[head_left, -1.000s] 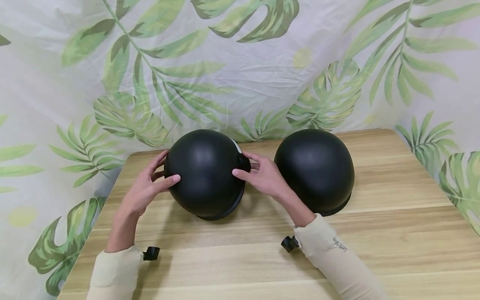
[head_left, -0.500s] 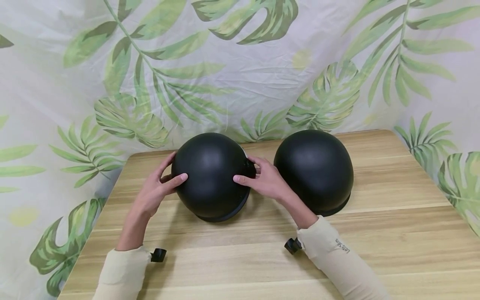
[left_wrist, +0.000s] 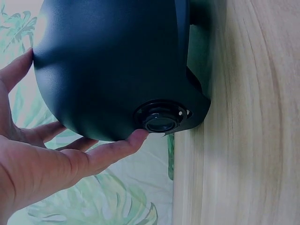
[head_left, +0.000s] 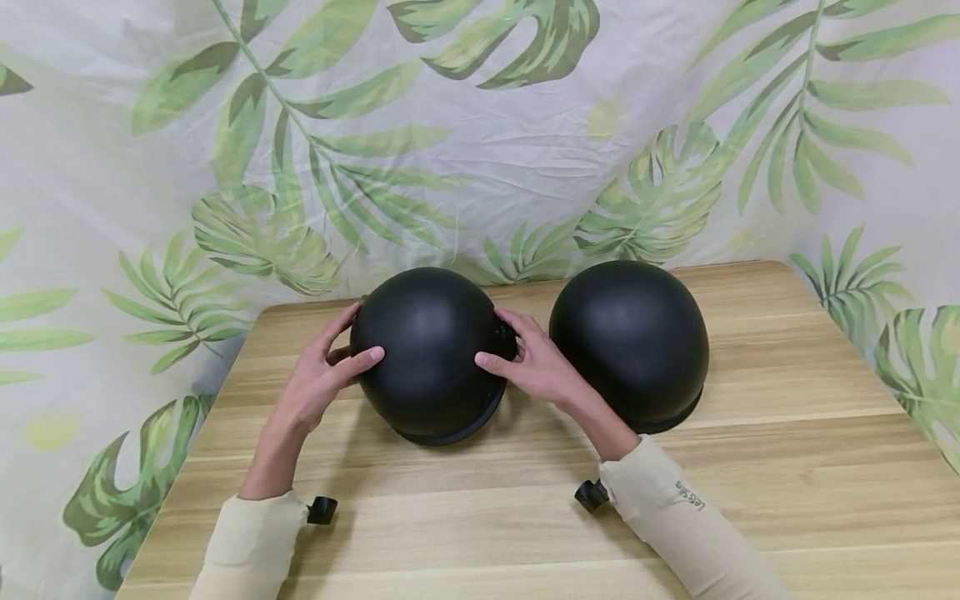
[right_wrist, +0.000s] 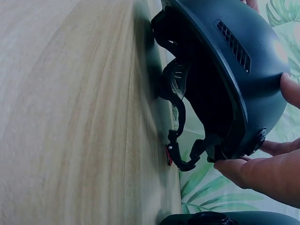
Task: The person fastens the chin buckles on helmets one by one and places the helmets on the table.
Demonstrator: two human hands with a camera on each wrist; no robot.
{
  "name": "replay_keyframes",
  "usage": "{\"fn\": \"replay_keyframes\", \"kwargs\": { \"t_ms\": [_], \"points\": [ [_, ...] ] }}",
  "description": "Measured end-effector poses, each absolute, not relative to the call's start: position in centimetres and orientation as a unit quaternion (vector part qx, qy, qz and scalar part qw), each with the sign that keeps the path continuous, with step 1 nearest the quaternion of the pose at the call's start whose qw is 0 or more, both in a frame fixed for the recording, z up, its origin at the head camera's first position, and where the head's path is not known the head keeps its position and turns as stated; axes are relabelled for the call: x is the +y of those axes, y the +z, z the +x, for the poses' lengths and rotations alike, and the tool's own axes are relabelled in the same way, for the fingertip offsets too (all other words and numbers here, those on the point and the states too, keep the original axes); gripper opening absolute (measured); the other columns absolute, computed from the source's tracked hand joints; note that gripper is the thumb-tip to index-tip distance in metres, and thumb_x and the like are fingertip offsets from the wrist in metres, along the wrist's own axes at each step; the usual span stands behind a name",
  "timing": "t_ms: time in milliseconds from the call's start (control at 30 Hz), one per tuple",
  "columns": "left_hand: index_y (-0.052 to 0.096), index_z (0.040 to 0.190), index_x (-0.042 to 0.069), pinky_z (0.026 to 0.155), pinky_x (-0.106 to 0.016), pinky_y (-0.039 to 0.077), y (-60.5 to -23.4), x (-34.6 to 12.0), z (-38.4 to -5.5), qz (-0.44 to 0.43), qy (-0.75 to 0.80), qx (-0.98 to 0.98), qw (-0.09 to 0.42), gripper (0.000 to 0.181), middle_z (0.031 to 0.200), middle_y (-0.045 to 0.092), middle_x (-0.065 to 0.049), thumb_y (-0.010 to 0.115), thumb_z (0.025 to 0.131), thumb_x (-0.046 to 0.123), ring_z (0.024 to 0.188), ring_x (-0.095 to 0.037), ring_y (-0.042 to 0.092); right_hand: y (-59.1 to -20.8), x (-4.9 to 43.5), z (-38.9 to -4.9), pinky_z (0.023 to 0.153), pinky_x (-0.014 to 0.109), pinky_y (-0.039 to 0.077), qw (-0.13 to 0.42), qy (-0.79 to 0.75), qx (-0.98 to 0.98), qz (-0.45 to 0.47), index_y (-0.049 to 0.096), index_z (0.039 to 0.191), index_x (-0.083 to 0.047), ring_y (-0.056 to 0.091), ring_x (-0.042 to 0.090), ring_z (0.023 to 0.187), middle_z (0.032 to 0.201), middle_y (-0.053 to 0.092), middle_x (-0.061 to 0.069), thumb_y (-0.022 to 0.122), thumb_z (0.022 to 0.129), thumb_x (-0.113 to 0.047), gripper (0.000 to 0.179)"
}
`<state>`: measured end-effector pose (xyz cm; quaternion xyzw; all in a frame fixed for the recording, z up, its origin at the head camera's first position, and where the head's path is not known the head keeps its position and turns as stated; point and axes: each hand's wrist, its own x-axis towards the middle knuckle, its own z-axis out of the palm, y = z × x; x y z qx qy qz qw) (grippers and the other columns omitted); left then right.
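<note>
splayed left fingers point(head_left: 365, 360) and right fingers point(head_left: 495, 364) hold one black helmet point(head_left: 431, 358)

Compared with a second ago, the black helmet point(head_left: 431, 350) between the hands sits farther from the left edge of the tabletop point(head_left: 465, 542), a little farther from its far edge, and closer to the second black helmet point(head_left: 628, 337). It has also turned: the pale strip that showed at its upper right is out of sight in the head view. The left hand point(head_left: 321, 379) has shifted the same way, away from the tabletop's left edge, bringing its cuff point(head_left: 255, 529) along; the right hand point(head_left: 536, 360) has moved slightly toward the second helmet.
</note>
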<state>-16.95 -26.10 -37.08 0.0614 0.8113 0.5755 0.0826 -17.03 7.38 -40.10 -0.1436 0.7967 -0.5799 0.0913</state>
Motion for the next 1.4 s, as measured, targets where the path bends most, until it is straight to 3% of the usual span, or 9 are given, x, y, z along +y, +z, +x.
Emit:
{"fn": "replay_keyframes", "kwargs": {
  "t_ms": [100,333,667,800,867,967,1067,1300,1400],
  "points": [
    [0.035,0.166,0.034,0.093,-0.025,0.060,-37.1,-26.0,-16.9,0.066,0.566,0.818,0.077,0.079,0.175,0.025,-0.003,0.076,0.099,0.029,0.151,-0.044,0.043,-40.1,7.4,-16.9,0.131,0.058,0.028,0.088,-0.579,0.795,-0.158,0.033,0.167,-0.018,0.026,0.034,0.162,0.172,0.029,0.012,0.075,0.101,-0.030,0.080],
    [0.041,0.164,0.036,0.110,-0.063,0.050,-37.3,-25.6,-16.8,0.082,0.497,0.862,0.061,0.080,0.175,0.030,0.001,0.082,0.095,0.035,0.157,-0.047,0.037,-41.0,7.7,-17.0,0.132,0.058,0.025,0.112,-0.605,0.770,-0.170,0.026,0.169,-0.014,0.019,0.040,0.165,0.176,0.021,0.013,0.070,0.105,-0.019,0.078],
    [0.036,0.167,0.029,0.113,-0.067,0.047,-37.5,-25.7,-17.1,0.114,0.482,0.867,0.062,0.082,0.176,0.028,-0.007,0.080,0.097,0.030,0.158,-0.048,0.034,-40.7,7.9,-17.1,0.129,0.057,0.033,0.117,-0.573,0.798,-0.147,0.026,0.170,-0.016,0.027,0.040,0.163,0.175,0.024,0.013,0.079,0.098,-0.030,0.091],
    [0.038,0.166,0.026,0.120,-0.062,0.042,-37.7,-25.9,-17.4,0.132,0.491,0.859,0.058,0.076,0.175,0.030,-0.007,0.076,0.100,0.023,0.161,-0.041,0.031,-40.5,7.5,-17.0,0.124,0.057,0.040,0.098,-0.531,0.831,-0.134,0.024,0.170,-0.017,0.035,0.040,0.159,0.173,0.027,0.015,0.081,0.094,-0.039,0.097],
    [0.039,0.166,0.026,0.119,-0.051,0.047,-37.8,-25.8,-17.5,0.132,0.493,0.858,0.055,0.074,0.174,0.031,-0.006,0.075,0.101,0.023,0.161,-0.039,0.032,-40.5,7.3,-16.9,0.123,0.057,0.042,0.091,-0.521,0.839,-0.127,0.024,0.170,-0.019,0.038,0.039,0.157,0.172,0.028,0.014,0.081,0.094,-0.042,0.098],
    [0.040,0.165,0.027,0.106,-0.027,0.055,-37.8,-25.8,-17.6,0.125,0.488,0.862,0.050,0.073,0.174,0.033,-0.006,0.075,0.101,0.024,0.159,-0.040,0.037,-40.6,7.0,-16.9,0.123,0.056,0.042,0.087,-0.521,0.840,-0.120,0.024,0.171,-0.022,0.039,0.038,0.156,0.173,0.028,0.012,0.081,0.094,-0.042,0.097],
    [0.042,0.164,0.028,0.091,-0.012,0.053,-37.7,-25.8,-17.4,0.117,0.481,0.868,0.047,0.073,0.173,0.034,-0.006,0.076,0.101,0.025,0.156,-0.042,0.041,-40.5,6.9,-16.8,0.124,0.056,0.041,0.088,-0.527,0.837,-0.117,0.025,0.170,-0.023,0.039,0.038,0.156,0.173,0.028,0.011,0.081,0.094,-0.040,0.097],
    [0.040,0.165,0.032,0.090,-0.011,0.052,-37.4,-25.9,-17.3,0.108,0.466,0.876,0.058,0.074,0.174,0.034,-0.004,0.076,0.101,0.031,0.156,-0.040,0.041,-40.1,7.0,-16.8,0.125,0.054,0.041,0.099,-0.526,0.837,-0.115,0.026,0.170,-0.021,0.038,0.038,0.157,0.173,0.029,0.011,0.082,0.093,-0.041,0.097],
    [0.040,0.165,0.032,0.095,-0.019,0.054,-37.2,-25.7,-17.3,0.105,0.460,0.879,0.063,0.074,0.174,0.033,-0.003,0.075,0.101,0.033,0.157,-0.039,0.040,-39.9,7.1,-16.8,0.125,0.053,0.041,0.103,-0.519,0.841,-0.115,0.026,0.170,-0.020,0.039,0.037,0.157,0.173,0.028,0.012,0.080,0.094,-0.041,0.096]
  ]
}}
